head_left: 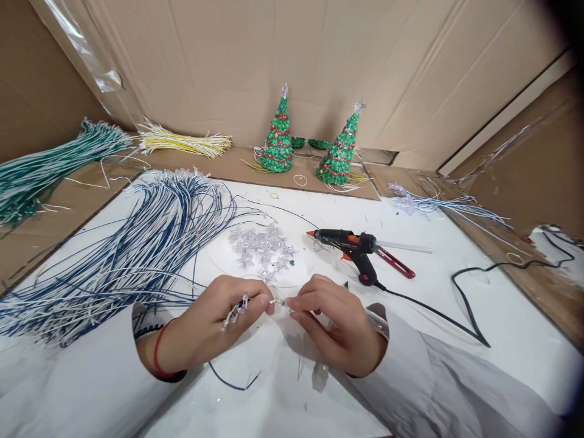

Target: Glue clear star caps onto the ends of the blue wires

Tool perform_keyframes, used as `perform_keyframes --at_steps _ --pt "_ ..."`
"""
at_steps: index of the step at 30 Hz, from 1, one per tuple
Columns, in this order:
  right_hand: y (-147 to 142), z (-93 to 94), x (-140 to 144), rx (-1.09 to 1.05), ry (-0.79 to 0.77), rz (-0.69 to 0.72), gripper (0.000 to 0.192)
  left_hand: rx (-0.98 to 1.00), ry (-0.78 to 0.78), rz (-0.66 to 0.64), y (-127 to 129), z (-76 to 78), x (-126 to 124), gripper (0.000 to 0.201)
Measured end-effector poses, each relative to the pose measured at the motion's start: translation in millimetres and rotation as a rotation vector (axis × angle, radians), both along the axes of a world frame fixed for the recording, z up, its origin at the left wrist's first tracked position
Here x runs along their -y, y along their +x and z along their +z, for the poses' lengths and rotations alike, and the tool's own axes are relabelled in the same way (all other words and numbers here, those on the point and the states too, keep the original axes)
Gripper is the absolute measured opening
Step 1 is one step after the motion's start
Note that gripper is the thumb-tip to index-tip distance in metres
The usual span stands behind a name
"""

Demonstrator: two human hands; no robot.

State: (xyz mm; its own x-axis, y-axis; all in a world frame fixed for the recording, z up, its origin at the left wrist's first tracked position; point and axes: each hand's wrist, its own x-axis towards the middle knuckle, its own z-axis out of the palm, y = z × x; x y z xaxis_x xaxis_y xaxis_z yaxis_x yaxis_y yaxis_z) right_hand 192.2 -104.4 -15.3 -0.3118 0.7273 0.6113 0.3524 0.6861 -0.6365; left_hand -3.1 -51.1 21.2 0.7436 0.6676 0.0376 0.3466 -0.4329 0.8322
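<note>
My left hand [214, 325] is closed round a few wires with clear LED-like tips [237, 310] showing above its fist. Its thumb and forefinger pinch one wire end, which points right. At that end sits a small clear piece [280, 302], between the two hands. The fingertips of my right hand [335, 319] pinch the other side of this piece; its exact shape is too small to tell. Just beyond the hands lies a pile of clear plastic stars [262, 246]. A large bundle of blue and white wires [155, 237] spreads to the left.
A black glue gun [356, 243] lies right of the stars, its cord [433, 313] running right. Near it is a red-handled tool [396, 263]. Two green beaded trees [277, 143] stand at the back. Green wires [59, 161], yellow wires [185, 143] and star-tipped wires [424, 204] lie around the edges.
</note>
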Motion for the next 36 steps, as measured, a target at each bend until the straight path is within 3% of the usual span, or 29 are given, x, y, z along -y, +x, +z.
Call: perform_keyframes --at_steps 18,24,28,32,36 --pt "-0.4 4.9 0.5 -0.012 -0.058 0.121 0.014 -0.062 0.201 -0.084 -0.6 -5.5 0.9 0.030" --pt "1.7 3.6 0.0 -0.137 -0.271 0.129 0.012 -0.081 0.078 -0.207 -1.7 -1.7 -1.9 0.033" --pt "1.5 4.0 1.2 -0.186 -0.454 0.078 0.013 -0.073 -0.035 -0.202 -2.0 0.0 -3.7 0.035" --pt "-0.6 5.5 1.9 -0.285 -0.605 -0.002 0.016 -0.039 0.047 -0.111 -3.9 -3.9 -5.8 0.028" --pt "-1.2 4.8 1.0 -0.379 -0.692 0.013 0.017 -0.014 0.120 -0.084 -5.3 -9.4 -6.2 0.020"
